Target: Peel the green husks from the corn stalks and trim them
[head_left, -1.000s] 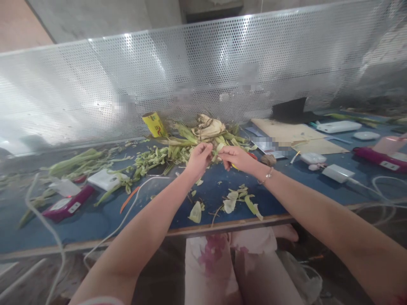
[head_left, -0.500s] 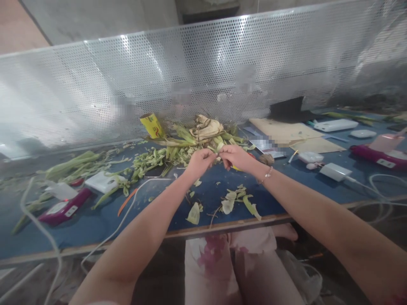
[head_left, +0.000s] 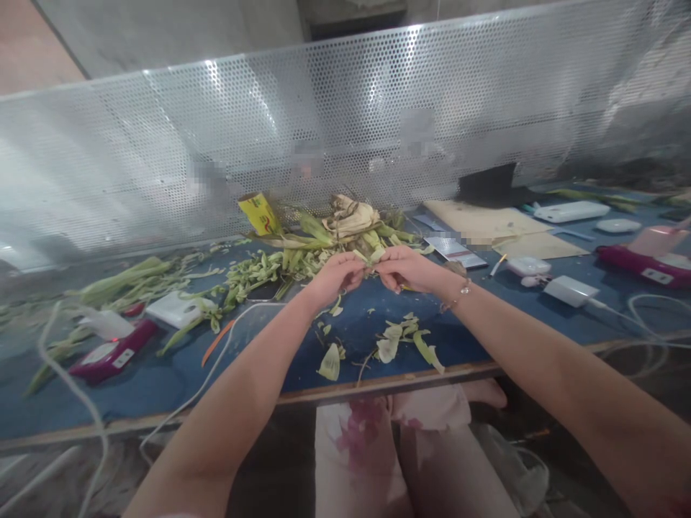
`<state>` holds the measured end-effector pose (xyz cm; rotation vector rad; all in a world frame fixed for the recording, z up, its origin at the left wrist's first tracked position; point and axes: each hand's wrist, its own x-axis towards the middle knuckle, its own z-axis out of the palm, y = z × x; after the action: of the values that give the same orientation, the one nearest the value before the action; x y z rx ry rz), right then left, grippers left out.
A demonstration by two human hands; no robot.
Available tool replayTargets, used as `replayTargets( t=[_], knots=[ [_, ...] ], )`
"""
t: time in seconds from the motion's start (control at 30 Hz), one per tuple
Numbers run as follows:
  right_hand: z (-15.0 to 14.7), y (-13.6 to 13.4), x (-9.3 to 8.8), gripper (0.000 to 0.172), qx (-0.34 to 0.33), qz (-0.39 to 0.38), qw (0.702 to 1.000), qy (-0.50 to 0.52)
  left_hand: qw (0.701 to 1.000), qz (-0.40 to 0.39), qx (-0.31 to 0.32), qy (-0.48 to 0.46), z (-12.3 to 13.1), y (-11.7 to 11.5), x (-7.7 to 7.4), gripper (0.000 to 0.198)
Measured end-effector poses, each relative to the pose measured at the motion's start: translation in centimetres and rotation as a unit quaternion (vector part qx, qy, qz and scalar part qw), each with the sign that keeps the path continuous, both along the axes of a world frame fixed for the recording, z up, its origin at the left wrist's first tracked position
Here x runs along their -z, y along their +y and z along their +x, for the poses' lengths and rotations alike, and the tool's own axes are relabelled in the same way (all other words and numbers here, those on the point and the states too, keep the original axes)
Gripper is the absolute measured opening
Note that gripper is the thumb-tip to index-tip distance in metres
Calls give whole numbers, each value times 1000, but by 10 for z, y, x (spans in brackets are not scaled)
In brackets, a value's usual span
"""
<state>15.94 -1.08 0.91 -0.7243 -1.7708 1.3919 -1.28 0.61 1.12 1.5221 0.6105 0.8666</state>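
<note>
My left hand [head_left: 340,275] and my right hand [head_left: 402,269] are closed, nearly touching, above the blue table. Between their fingertips they pinch a small pale green piece of leaf [head_left: 369,257]. Just behind them lies a pile of green and dried husks [head_left: 350,218]. To the left of my left hand is a heap of curled green strips [head_left: 253,275]. Loose pale leaf bits [head_left: 389,344] lie nearer the table's front edge, below my hands.
A yellow tube [head_left: 259,214] stands by the perforated metal screen [head_left: 345,129]. Purple power strips [head_left: 116,354] with white cables lie at both sides. Cardboard sheets [head_left: 486,221], a white adapter [head_left: 571,291] and an orange-handled tool [head_left: 217,342] are also on the table.
Both hands have moved slightly apart, and the green piece between their fingertips now shows more clearly.
</note>
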Motion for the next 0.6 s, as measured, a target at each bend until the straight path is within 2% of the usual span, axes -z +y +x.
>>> replayTargets(
  t=[0.3,0.6],
  knots=[
    [1,-2,1,36,-11,-19,1000,12,1000,-14,17,-7,-2,2,2,17],
    [2,-5,-2,37,-68,-10,997,25,998,-19,52,-7,-4,-1,-2,17]
  ],
)
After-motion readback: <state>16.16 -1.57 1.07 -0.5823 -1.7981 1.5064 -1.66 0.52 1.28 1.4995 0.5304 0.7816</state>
